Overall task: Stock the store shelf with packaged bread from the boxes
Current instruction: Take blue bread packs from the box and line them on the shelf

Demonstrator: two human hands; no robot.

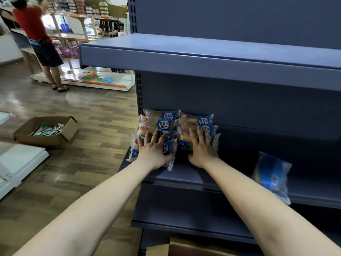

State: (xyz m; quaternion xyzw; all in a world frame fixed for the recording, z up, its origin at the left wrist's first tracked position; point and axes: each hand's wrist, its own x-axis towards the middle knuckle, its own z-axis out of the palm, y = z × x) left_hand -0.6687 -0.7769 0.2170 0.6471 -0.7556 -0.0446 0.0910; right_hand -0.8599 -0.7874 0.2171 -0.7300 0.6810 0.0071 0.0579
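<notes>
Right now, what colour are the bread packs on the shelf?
Blue with white round labels; the bread packs show best in the head view.

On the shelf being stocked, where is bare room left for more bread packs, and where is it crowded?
Free: the middle shelf between the right stack and the lone pack, and behind that pack; also the upper shelf. Crowded: the left end, where left stack and right stack sit side by side under the left hand and right hand.

Both bare forearms reach forward, drawing slightly together. The left hand lies palm down, fingers straight and spread (thumb angled toward the other hand). The right hand mirrors it just beside, fingers extended, thumb turned inward.
</notes>
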